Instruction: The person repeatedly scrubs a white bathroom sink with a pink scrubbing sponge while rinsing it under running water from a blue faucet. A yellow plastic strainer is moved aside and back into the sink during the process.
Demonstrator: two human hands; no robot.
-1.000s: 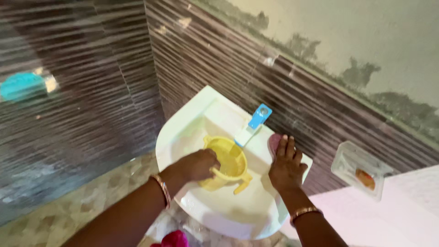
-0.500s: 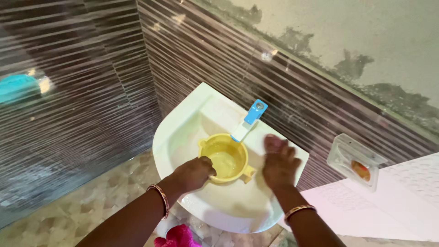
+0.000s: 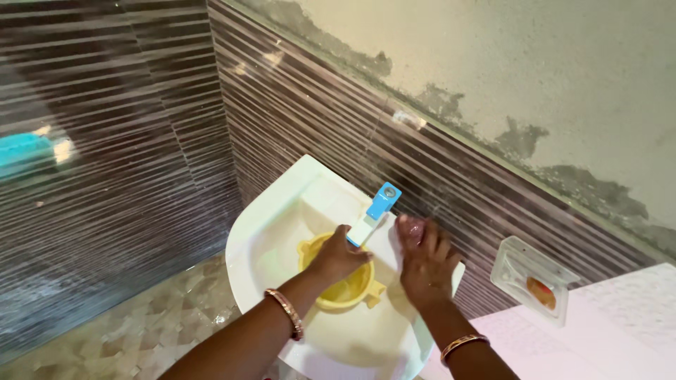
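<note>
Far left, at nine o'clock from the basin: dark striped wall tiles (image 3: 105, 141) with a blurred turquoise reflection (image 3: 24, 151) in the glaze. Patterned floor tiles (image 3: 134, 331) show below, at seven o'clock. Centre: a white wall-hung basin (image 3: 260, 232) set in the corner. Inside its bowl sits a yellow plastic mug (image 3: 345, 292), handle pointing to about four o'clock, upright, some water in it. The left hand (image 3: 336, 257) lies over the mug, fingers stretched toward one o'clock and touching the white end of the tap (image 3: 372, 214); fingers held together, not curled around anything I can make out, and whether the palm presses on the mug rim cannot be told. A bangle (image 3: 285, 314) rings the left wrist. The tap is white with a blue lever, rising toward one o'clock from the mug. Just right of it, the right hand (image 3: 422, 264) rests on the basin's back ledge, fingers slightly spread, fingertips on a pink bar of soap (image 3: 410, 228); it covers the soap rather than clamping it. A second bangle (image 3: 461, 343) on that wrist. Further right, at three o'clock: a clear plastic soap dish (image 3: 531, 278) fixed to the wall, an orange scrap (image 3: 541, 292) lying in it. Above the tiles, rough patchy plaster (image 3: 493, 70).
</note>
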